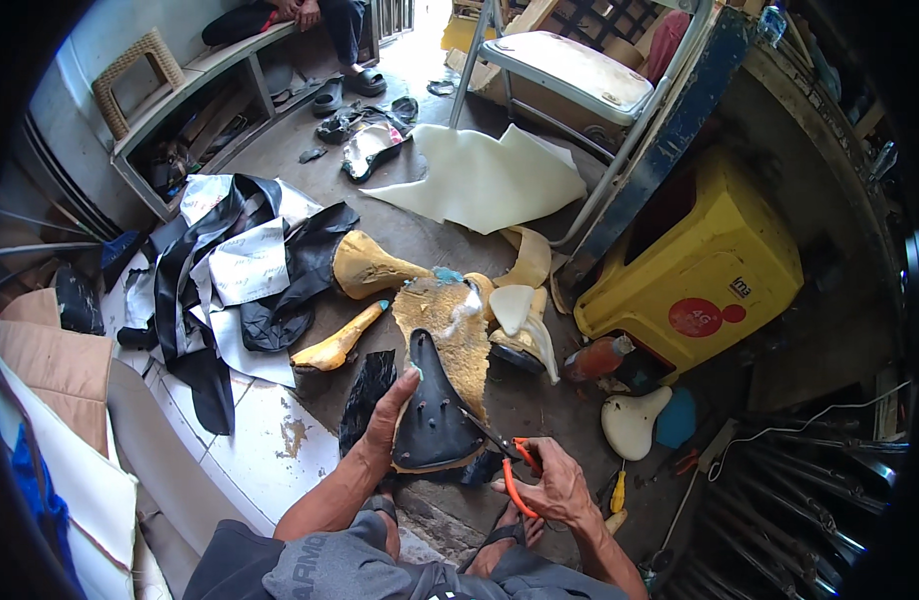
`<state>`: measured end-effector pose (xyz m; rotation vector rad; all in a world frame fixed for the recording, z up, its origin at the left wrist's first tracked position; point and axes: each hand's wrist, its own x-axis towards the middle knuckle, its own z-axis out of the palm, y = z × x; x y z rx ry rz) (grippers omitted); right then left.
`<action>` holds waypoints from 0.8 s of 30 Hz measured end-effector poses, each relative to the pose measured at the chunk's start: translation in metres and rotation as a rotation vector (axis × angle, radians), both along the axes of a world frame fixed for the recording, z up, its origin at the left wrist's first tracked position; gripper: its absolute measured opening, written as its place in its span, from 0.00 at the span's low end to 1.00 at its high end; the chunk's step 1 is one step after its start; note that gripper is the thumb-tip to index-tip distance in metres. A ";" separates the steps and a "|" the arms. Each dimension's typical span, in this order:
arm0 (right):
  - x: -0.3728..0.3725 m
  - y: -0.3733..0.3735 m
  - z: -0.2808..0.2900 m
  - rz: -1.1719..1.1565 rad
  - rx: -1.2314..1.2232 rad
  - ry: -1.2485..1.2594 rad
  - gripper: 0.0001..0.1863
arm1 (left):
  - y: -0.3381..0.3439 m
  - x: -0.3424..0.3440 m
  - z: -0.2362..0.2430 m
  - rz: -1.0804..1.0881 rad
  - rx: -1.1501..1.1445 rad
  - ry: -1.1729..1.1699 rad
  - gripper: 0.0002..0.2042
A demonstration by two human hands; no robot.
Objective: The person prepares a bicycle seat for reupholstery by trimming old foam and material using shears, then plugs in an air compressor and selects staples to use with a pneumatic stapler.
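A black bicycle saddle [438,420], narrow nose pointing away from me, is tilted up in front of my knees with its studded underside showing. My left hand [388,415] grips it along its left edge, the thumb up near the nose. A thin pale rim shows around its wide near end. In my right hand [557,485] are scissors with orange handles [516,490]; their dark blades reach the saddle's right edge. Whether the blades are cutting into anything is too small to tell. Behind the saddle lies a rough yellowish foam piece [445,310].
Yellow foam saddle pads [370,264] and a white saddle-shaped piece [635,420] lie around. Black and white sheet scraps [245,265] are heaped left, a cream foam sheet [480,180] ahead. A yellow plastic stool [695,265] lies right, below a folding chair [570,75]. Another person [305,12] sits at the back.
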<state>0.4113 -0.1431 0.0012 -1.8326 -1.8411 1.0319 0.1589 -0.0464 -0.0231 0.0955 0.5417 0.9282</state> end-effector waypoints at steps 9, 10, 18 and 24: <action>-0.010 -0.008 -0.013 0.018 0.055 0.044 0.34 | -0.003 -0.015 -0.026 -0.162 0.127 0.034 0.30; -0.015 -0.006 -0.011 -0.019 0.080 0.037 0.33 | -0.005 -0.007 -0.017 -0.166 0.217 0.131 0.31; -0.013 -0.012 -0.022 -0.079 0.039 0.085 0.33 | -0.008 0.005 -0.010 -0.198 0.274 0.228 0.36; -0.015 -0.011 -0.025 -0.109 0.130 0.106 0.32 | -0.012 0.013 -0.018 -0.257 0.342 0.281 0.38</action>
